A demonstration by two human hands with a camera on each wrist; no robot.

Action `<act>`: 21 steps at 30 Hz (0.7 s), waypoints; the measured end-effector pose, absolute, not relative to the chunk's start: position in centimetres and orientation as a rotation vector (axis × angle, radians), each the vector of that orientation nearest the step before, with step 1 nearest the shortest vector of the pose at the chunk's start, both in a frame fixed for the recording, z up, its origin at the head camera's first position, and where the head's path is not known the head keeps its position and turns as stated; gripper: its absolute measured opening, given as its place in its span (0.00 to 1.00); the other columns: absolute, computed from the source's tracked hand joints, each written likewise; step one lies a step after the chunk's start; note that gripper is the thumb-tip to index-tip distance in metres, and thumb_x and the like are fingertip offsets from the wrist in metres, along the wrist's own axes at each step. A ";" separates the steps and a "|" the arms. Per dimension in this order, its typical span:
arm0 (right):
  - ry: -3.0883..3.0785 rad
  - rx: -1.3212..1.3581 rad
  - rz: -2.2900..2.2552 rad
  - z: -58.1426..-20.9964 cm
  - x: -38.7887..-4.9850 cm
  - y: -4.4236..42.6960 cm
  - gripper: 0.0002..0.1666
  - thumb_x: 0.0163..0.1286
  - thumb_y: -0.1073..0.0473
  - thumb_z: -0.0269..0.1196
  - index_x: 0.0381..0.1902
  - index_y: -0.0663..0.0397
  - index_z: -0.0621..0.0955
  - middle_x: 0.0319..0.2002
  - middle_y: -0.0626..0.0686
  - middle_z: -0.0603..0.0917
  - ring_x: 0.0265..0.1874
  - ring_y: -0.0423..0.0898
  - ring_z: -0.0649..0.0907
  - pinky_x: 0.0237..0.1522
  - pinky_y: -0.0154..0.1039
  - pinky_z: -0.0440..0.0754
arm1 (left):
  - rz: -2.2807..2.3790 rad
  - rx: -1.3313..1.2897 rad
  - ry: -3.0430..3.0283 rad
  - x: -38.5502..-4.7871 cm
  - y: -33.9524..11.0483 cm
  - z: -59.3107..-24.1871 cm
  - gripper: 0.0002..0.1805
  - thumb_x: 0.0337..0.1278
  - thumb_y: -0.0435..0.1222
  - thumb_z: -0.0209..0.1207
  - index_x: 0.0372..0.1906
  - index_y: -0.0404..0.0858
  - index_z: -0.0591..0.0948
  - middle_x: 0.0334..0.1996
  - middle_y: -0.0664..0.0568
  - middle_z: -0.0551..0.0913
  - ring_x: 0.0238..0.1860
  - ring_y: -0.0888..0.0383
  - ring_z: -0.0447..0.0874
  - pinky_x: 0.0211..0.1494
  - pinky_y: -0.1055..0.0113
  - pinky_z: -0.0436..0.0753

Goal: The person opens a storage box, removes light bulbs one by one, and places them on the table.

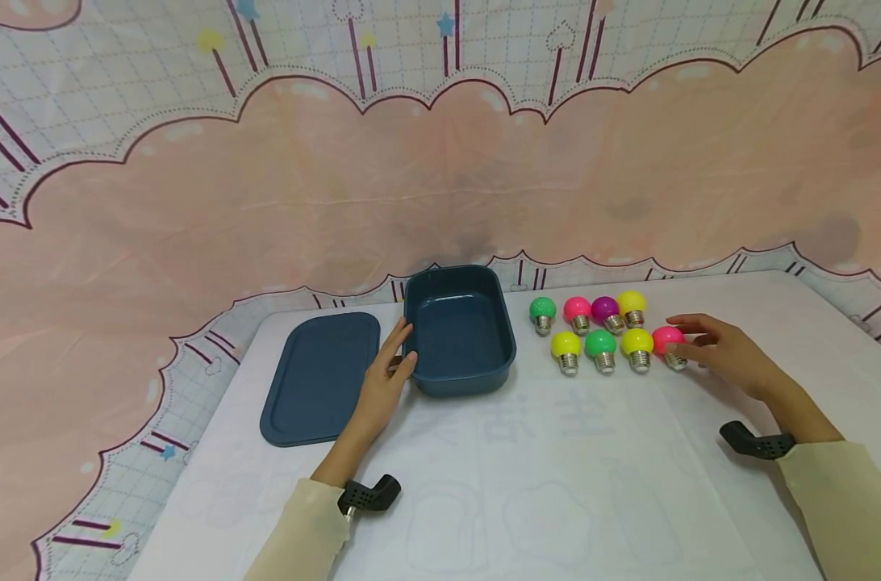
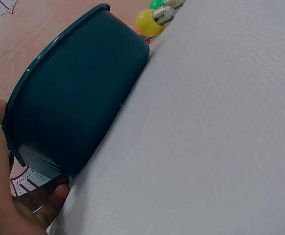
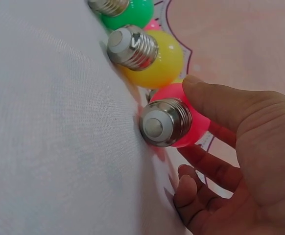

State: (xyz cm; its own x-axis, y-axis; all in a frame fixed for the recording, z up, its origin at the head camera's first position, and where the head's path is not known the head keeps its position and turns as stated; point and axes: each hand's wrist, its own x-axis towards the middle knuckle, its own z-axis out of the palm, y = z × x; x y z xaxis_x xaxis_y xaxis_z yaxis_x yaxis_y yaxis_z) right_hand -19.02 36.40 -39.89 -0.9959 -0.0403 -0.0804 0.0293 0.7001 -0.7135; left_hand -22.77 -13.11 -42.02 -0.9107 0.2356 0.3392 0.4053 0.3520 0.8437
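A dark blue-green container (image 1: 458, 386) stands on the table with its inside facing up. Against its left wall rests my left hand (image 1: 384, 379), thumb and fingers on the outer side. In the left wrist view the fingertips (image 2: 59, 196) lie low by the container's end. My right hand (image 1: 731, 355) has thumb and index finger around a pink light bulb (image 1: 665, 339), the rightmost of the front row. The right wrist view shows the bulb's silver screw base (image 3: 167, 122) toward the camera and the thumb (image 3: 206, 95) on its pink globe. The bulb lies on the table.
Left of the container lies a flat matching lid (image 1: 320, 379). Between container and right hand, several bulbs lie in two rows, among them a green bulb (image 1: 600, 343), a yellow bulb (image 1: 636, 340) and a purple bulb (image 1: 604, 309). A patterned cloth (image 1: 440, 186) hangs behind the table.
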 end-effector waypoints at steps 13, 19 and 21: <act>2.810 -0.021 -1.204 -39.7 -19.2 36.5 0.40 0.70 0.44 0.58 0.71 0.58 0.61 0.63 0.69 0.65 0.56 0.66 0.67 0.43 0.47 0.78 | -1.582 -0.587 -2.434 -22.7 -13.2 -42.1 0.28 0.71 0.38 0.51 0.72 0.40 0.63 0.74 0.57 0.54 0.53 0.47 0.75 0.48 0.58 0.77; 2.882 -0.062 -1.225 -39.1 -18.8 36.6 0.37 0.74 0.41 0.50 0.70 0.59 0.61 0.64 0.68 0.65 0.59 0.69 0.64 0.50 0.65 0.71 | -1.580 -0.594 -2.455 -22.8 -13.2 -42.3 0.28 0.71 0.39 0.51 0.73 0.40 0.62 0.74 0.58 0.54 0.54 0.48 0.75 0.49 0.57 0.77; 2.913 -0.092 -1.246 -38.7 -18.5 36.5 0.36 0.75 0.43 0.49 0.70 0.60 0.61 0.64 0.69 0.65 0.60 0.69 0.63 0.50 0.70 0.68 | -1.563 -0.601 -2.478 -22.8 -13.2 -42.3 0.29 0.71 0.40 0.51 0.73 0.40 0.61 0.74 0.59 0.53 0.53 0.49 0.75 0.50 0.56 0.76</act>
State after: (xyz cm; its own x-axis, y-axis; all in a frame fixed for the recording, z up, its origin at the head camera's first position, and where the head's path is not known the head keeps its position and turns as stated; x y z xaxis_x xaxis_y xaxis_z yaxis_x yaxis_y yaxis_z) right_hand -18.46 36.46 -38.70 -0.9979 -0.0422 0.0482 -0.0640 0.6895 -0.7214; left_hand -22.79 -13.17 -42.31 -0.9084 0.2531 0.3329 0.4095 0.3764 0.8311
